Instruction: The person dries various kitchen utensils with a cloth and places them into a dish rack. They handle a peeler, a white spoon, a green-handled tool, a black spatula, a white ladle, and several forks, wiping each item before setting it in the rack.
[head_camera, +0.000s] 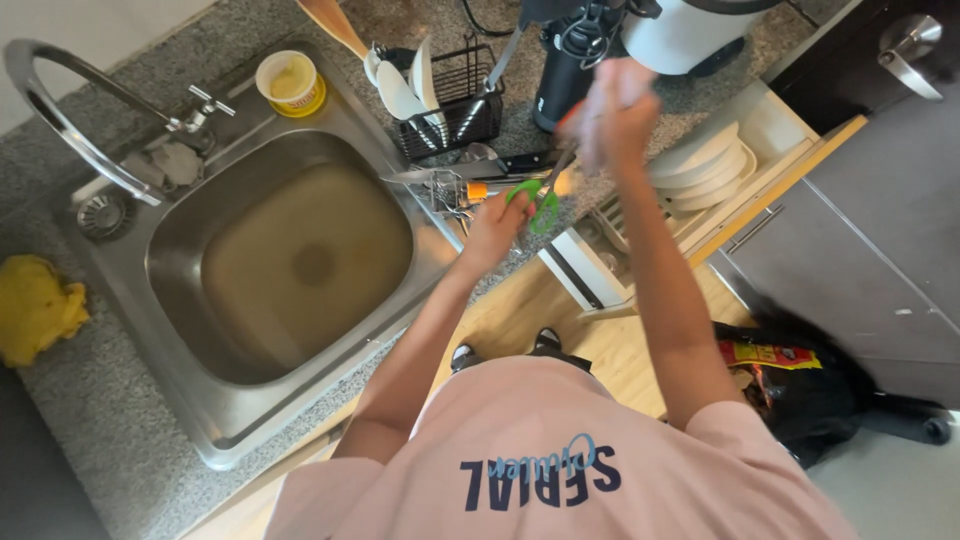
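Head view: your left hand (492, 228) is clamped on the green-handled scissors (540, 203) above the counter edge, long axis running from 7 toward 1 o'clock, blades up toward your blurred right hand (618, 115), whose fingers you cannot tell. Sink (200, 400) at 9 o'clock, open drawer (790, 130) at 3
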